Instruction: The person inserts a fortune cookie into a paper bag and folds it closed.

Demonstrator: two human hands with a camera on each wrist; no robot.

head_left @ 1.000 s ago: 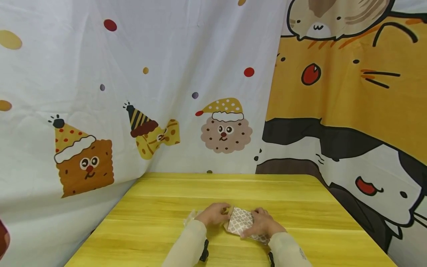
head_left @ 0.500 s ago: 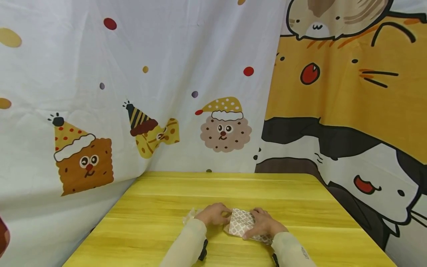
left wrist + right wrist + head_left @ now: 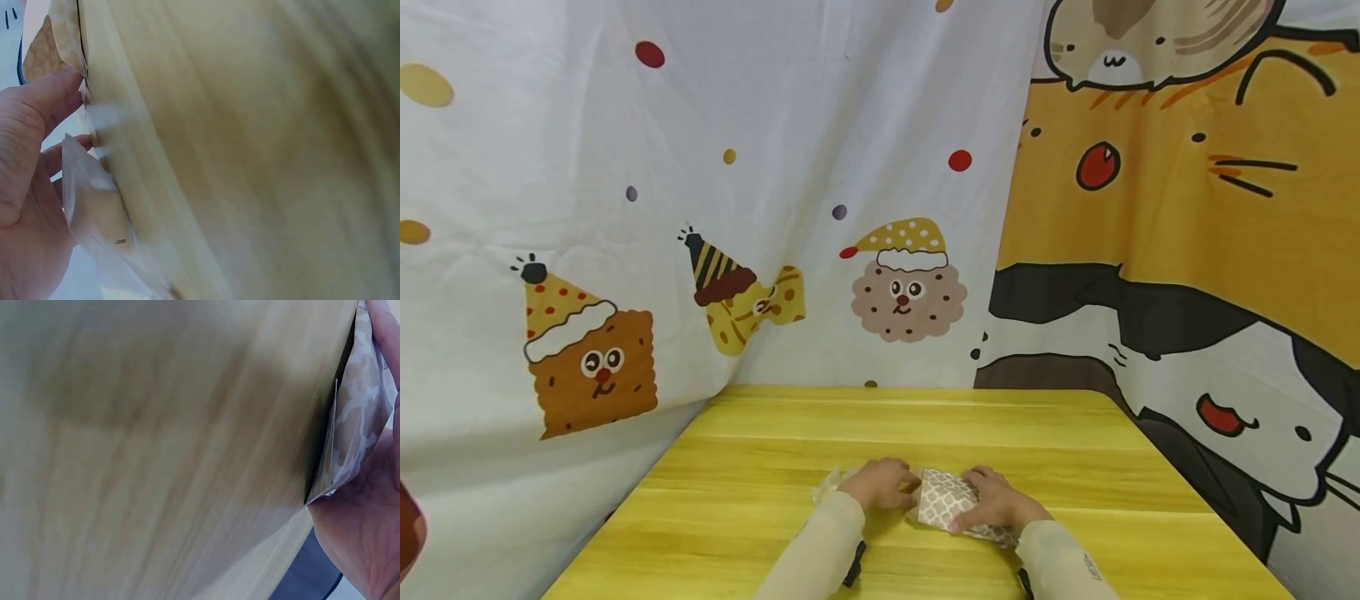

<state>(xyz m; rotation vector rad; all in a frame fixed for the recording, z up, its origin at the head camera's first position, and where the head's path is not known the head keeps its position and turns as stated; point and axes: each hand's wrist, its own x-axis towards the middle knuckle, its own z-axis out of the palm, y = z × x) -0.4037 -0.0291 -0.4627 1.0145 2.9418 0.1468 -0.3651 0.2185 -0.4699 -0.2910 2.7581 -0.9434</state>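
A beige paper packet (image 3: 944,502) with a white lattice print lies on the yellow wood-grain table (image 3: 760,467), in front of the person. From the right, the right hand (image 3: 997,505) grips it, thumb on the near side and fingers over the far side. At its left end the left hand (image 3: 882,484) pinches the edge; in the left wrist view thumb and finger meet at a paper corner (image 3: 45,53) with a plain brown face. Crumpled clear plastic (image 3: 94,200) lies under and beside the left hand. The right wrist view shows the packet's folded end (image 3: 359,406) against the palm.
A white curtain (image 3: 790,108) with cartoon biscuits hangs behind and left of the table. On the right hangs a cloth (image 3: 1150,217) printed with large cartoon cats. Dark bands sit at both sleeve cuffs.
The right hand and packet have shifted slightly to the right. The brown strip showing at the packet's left end one second ago is now mostly out of sight. The left hand stays nearly in place.
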